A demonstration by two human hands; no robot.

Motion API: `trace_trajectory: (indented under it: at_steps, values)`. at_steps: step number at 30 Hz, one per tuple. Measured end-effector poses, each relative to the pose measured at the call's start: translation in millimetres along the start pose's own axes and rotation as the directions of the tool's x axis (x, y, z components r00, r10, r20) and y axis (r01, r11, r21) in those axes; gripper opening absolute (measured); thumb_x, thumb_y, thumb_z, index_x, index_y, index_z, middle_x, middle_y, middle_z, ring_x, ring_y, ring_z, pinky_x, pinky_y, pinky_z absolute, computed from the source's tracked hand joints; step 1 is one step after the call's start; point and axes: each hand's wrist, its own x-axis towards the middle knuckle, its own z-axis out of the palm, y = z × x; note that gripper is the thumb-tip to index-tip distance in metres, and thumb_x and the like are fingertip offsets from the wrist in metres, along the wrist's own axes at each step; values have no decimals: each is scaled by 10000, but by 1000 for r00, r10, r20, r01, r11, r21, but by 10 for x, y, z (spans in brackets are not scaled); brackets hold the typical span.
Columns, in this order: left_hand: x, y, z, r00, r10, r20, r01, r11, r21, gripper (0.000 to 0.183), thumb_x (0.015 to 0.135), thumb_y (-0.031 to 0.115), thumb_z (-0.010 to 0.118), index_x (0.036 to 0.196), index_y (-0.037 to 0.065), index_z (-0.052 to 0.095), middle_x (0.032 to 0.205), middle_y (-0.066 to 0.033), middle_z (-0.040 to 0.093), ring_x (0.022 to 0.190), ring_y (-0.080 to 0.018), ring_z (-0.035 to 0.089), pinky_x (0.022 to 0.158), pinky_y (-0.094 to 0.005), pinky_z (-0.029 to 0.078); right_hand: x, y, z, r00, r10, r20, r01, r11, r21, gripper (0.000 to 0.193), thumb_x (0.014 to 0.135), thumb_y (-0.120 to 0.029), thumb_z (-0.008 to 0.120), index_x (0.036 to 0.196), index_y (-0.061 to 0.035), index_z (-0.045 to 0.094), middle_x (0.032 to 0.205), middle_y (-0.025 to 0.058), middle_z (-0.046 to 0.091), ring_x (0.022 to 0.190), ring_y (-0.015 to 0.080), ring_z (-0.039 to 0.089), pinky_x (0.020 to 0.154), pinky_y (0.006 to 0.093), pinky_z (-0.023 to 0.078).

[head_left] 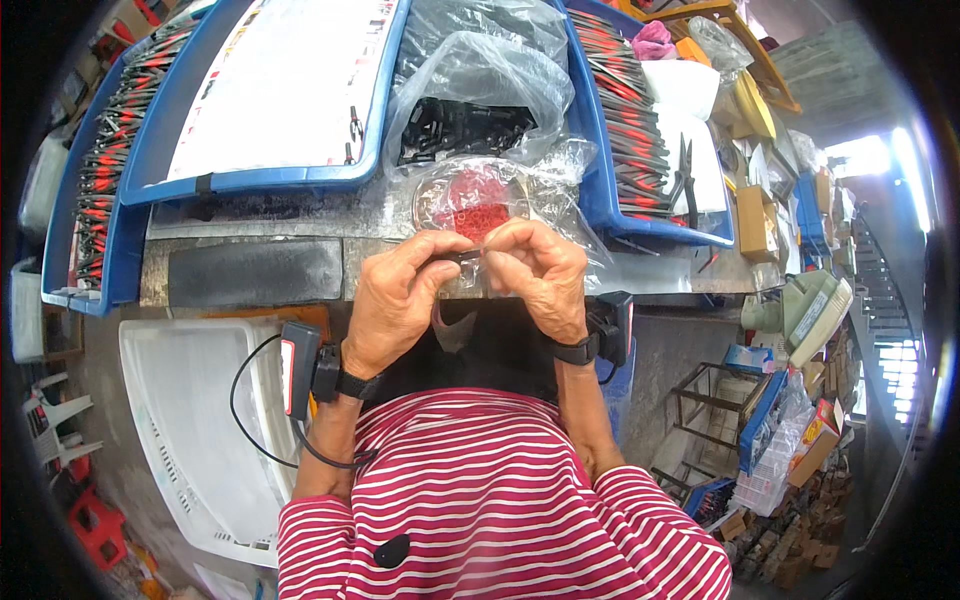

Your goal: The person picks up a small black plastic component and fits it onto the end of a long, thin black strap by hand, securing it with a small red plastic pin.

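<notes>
Above the near edge of the bench, my left hand (396,292) and my right hand (543,274) meet almost fingertip to fingertip. Thumb and forefinger of each are pinched together; whatever sits between them is too small to make out. Just beyond the fingertips lies a heap of small red pieces (474,212) in clear plastic. Behind it, an opened clear plastic bag (490,65) holds many small black parts (462,128).
Blue trays (258,180) stand along the bench (275,225); the right one holds rows of red-and-black pliers (625,120), as does the far-left one (100,200). Below left is a white plastic crate (200,420). Boxes and a metal rack (715,395) crowd the right.
</notes>
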Motion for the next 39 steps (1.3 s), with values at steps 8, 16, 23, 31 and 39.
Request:
trace_trajectory:
  at_steps: [8,16,23,31,39]
  values:
    - [-106,-16,-10,991,134,-16,-130,980,149,238,755,-57,573,982,-8,525,848,-143,592,763,-286,624,626,-313,483,-16,24,-28,995,31,93,-17,990,-143,95,777,26,604,867,3,581,682,-33,543,568,-5,489,502,139,401]
    - [-200,-94,99,976,219,17,-218,956,196,266,739,-87,567,989,-15,508,821,-162,580,758,-307,613,617,-330,480,-119,102,70,991,88,98,-83,995,-50,124,779,36,578,896,-4,569,655,-52,522,549,-20,454,475,129,348]
    - [20,182,-155,975,216,-62,-199,958,204,190,775,-20,579,963,3,563,845,-118,604,756,-217,599,660,-282,470,-53,-58,205,998,48,-36,-48,999,4,116,785,42,564,898,14,559,768,7,554,628,21,493,513,161,381]
    - [636,247,-803,850,407,-335,-64,710,702,136,800,-31,540,927,0,576,827,-105,628,744,-182,618,660,-277,471,111,145,121,896,-442,47,322,573,-754,87,745,-2,603,815,-5,552,735,138,502,643,297,536,562,363,435]
    - [772,-47,-710,874,394,-285,42,524,851,155,756,-15,558,904,20,581,849,-119,626,789,-256,601,686,-343,463,121,206,212,904,-421,79,253,376,-892,100,721,-44,637,793,-51,568,727,103,515,618,289,560,534,363,438]
